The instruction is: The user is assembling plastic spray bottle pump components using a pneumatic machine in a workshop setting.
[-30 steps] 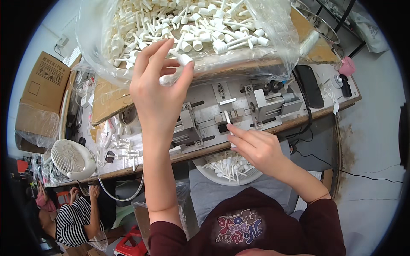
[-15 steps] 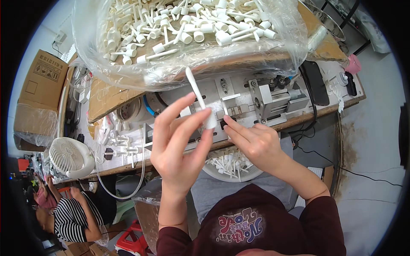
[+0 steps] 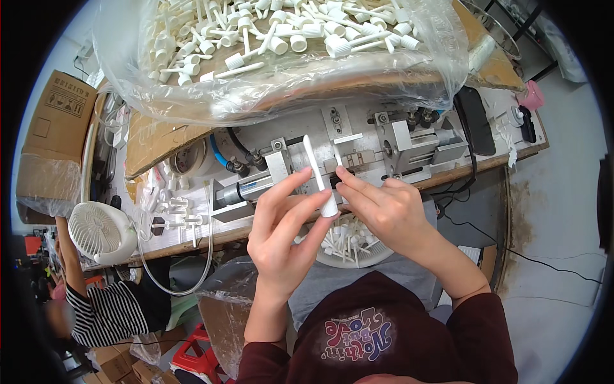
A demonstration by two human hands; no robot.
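- Gripping a white capped rod (image 3: 312,161) in the left hand (image 3: 278,246), pinched between thumb and fingertips near the cap, cap end low and bare end tilted up and slightly leftward.
- Holding a second white rod (image 3: 338,152) in the right hand (image 3: 396,214), closed at the fingertips, with the upper part showing beyond the fingers and the lower part mostly hidden.
- Placed close together with rods apart, at the near edge of the surface (image 3: 448,178), in front of a metal machine (image 3: 409,150) bolted with blocks and cylinders.
- Lying beyond the machine, on a sheet of cardboard (image 3: 163,144): a clear plastic bag (image 3: 256,109) spread open under a heap of similar capped rods (image 3: 300,31).
- Sitting below both hands, over the lap: a pale round bowl (image 3: 358,261) with more white pieces inside, partly covered by the left hand.
- Standing at far left: a small white fan (image 3: 102,233), near a looping clear tube (image 3: 192,292).
- Resting right of the machine: a flat black object (image 3: 474,121), with a pink cup (image 3: 531,96) farther along.
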